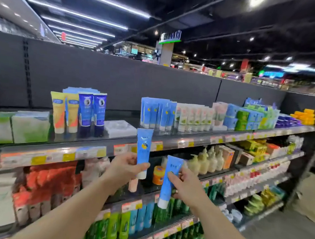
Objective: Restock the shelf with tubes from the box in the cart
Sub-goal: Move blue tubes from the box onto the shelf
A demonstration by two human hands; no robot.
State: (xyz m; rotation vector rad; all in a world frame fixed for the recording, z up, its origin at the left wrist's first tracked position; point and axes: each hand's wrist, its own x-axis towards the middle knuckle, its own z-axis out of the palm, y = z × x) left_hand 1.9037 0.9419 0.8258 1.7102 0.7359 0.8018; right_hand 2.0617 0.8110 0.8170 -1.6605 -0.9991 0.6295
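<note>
My left hand (124,167) grips a light blue tube (143,148) near its white cap and holds it upright just in front of the top shelf's edge (171,142). My right hand (188,187) holds a second light blue tube (170,180), cap down, lower and to the right. A row of matching blue tubes (157,113) stands on the top shelf, behind and above the raised tube. The cart and the box are out of view.
Left of the blue row lies a clear plastic tray (120,128), then dark blue tubes (93,111) and yellow tubes (65,112). White-green tubes (193,118) stand to the right. Lower shelves hold bottles and packets. The aisle floor (285,237) opens at the right.
</note>
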